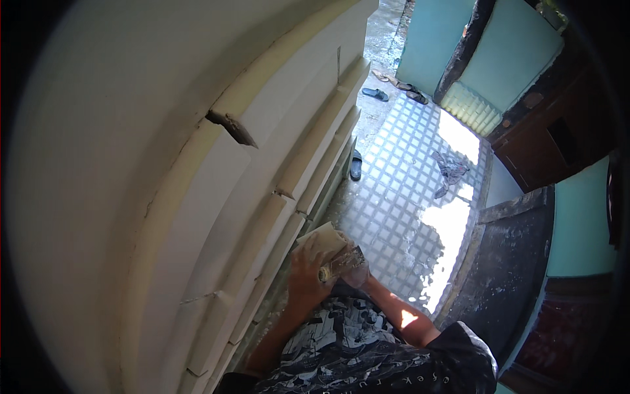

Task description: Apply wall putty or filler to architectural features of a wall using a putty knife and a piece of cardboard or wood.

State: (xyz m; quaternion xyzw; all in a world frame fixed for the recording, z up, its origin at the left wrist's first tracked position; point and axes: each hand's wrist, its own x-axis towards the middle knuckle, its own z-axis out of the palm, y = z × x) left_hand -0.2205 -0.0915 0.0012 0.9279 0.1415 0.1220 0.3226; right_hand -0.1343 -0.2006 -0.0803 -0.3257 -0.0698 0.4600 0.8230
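Cream slab-like piece (321, 240) is in front of your torso, just beside the white stepped moulding (282, 134). Your left hand (311, 266) grips it, fingers fanned across its near face. Against it sits a grey-brown flat piece (346, 261), scraper-like, can't confirm. Your right hand (357, 276) meets that piece; fingers mostly hidden, can't tell the pinch.

Handling, my call: support the slab from beneath, keep the flat piece low-angle against it, use short even strokes, and keep left fingertips behind its edge. Elbows in; the moulding's lips are close on your left.

Containers: none I can identify near the hands. A crumpled bag or cloth (450, 172) lies on the tiled floor (397, 167); contents, if any, unreadable. Brown cabinet-like unit (537, 159) on the right, inside not visible.

Further out: dark gap (232, 129) in the moulding, black sandal (356, 165) by its base, blue sandal (375, 94) beyond.
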